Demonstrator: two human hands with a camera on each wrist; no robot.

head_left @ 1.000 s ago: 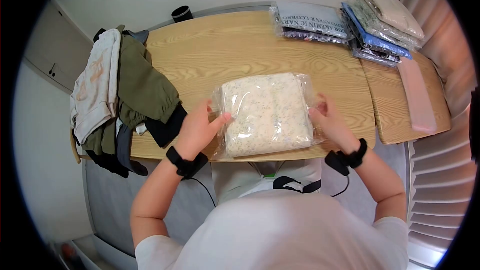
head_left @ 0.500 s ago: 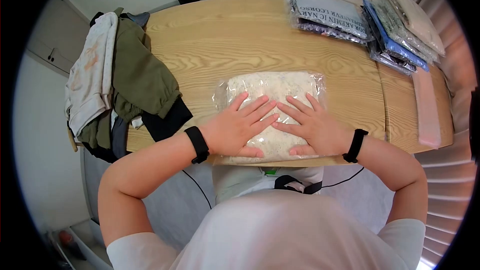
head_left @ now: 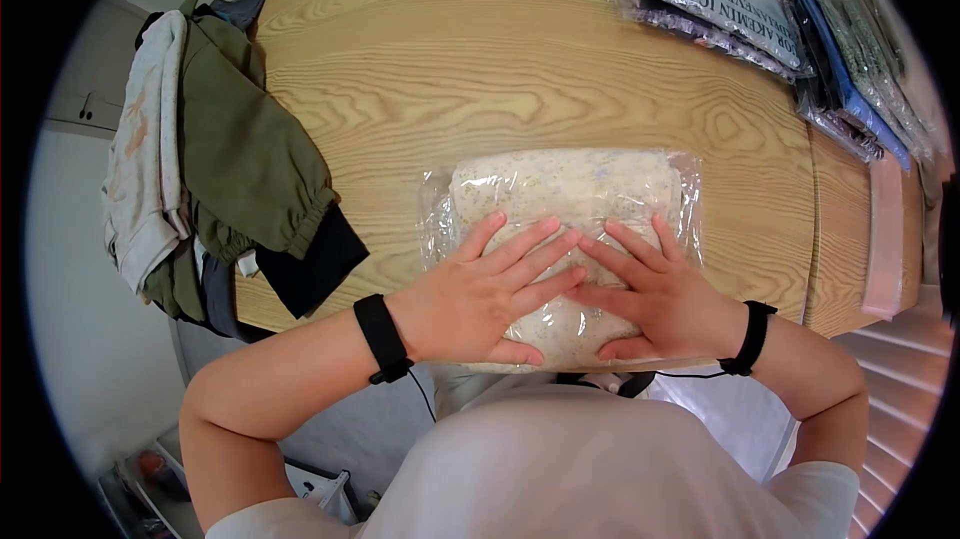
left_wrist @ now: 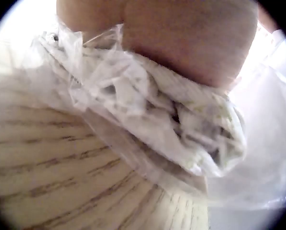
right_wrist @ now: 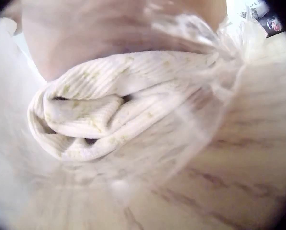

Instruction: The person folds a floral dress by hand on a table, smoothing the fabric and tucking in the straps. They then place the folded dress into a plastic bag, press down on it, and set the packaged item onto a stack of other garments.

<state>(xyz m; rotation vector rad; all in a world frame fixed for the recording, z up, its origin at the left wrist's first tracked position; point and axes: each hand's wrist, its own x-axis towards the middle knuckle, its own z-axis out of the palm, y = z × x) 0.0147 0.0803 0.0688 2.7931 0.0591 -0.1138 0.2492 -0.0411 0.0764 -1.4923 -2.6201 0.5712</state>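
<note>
A folded cream garment with small speckles [head_left: 570, 184] lies in a clear plastic bag [head_left: 437, 214] at the table's near edge. My left hand [head_left: 480, 289] presses on its left half, palm down with fingers spread. On the right half my right hand [head_left: 670, 299] lies the same way, and the fingertips of both hands meet near the middle. In the left wrist view, folded layers of the garment [left_wrist: 195, 129] bulge under the palm inside the crinkled film. The right wrist view shows the ribbed, rolled folds of the garment [right_wrist: 95, 112] beneath that hand.
At the left edge hang an olive garment [head_left: 245, 139], a pale printed one [head_left: 140, 149] and a black one [head_left: 315, 264]. Bagged clothes [head_left: 715, 4] and a second bagged stack [head_left: 850, 79] stand at the back right, near a pink strip [head_left: 883, 239] on the wooden table [head_left: 480, 59].
Both hands have gone from the bag's two sides to flat on top of it, fingers spread. The head view has shifted, with the body now leaning farther over the table.
</note>
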